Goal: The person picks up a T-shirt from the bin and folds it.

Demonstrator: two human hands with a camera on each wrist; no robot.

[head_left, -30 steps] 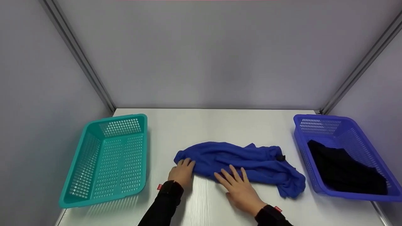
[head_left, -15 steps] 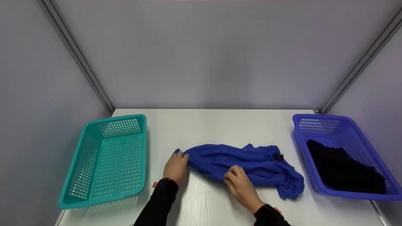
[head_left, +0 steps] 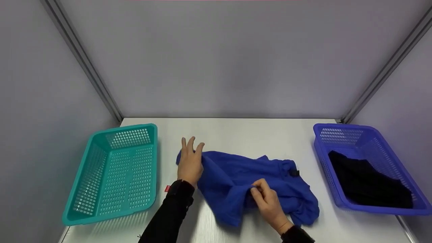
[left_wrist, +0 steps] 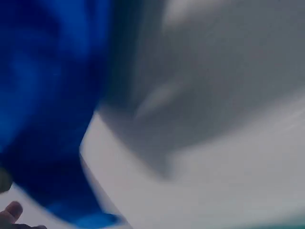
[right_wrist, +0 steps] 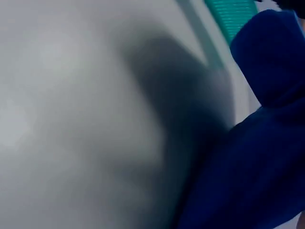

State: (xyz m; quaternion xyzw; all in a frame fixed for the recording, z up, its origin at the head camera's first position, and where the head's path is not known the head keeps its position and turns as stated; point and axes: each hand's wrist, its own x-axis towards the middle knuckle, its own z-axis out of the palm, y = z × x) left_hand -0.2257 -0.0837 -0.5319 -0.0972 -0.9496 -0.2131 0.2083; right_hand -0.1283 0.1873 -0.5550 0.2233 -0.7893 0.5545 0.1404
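Note:
A crumpled blue garment [head_left: 243, 168] lies across the middle of the white table, its left part lifted and spread toward the near edge. My right hand [head_left: 270, 204] pinches a fold of it between thumb and forefinger. At the garment's left end, my left hand [head_left: 190, 167] holds the cloth, with three fingers raised and spread; its thumb and forefinger are hidden in the head view. Blue cloth [left_wrist: 47, 95] hangs above the table in the left wrist view, and fingertips [left_wrist: 13, 210] show at the lower left. The right wrist view shows the raised garment [right_wrist: 252, 162] casting a shadow.
A green plastic basket [head_left: 153, 168] stands on the left with nothing in it. To the right is a purple-blue basket [head_left: 325, 168] holding a folded black cloth [head_left: 368, 179]. Grey panels [head_left: 236, 60] wall in the table [head_left: 216, 135] at the back and sides.
My right hand has gone from lying flat on the garment to pinching a fold. The left hand has moved slightly left and away from me. The garment's left part has been lifted and pulled nearer.

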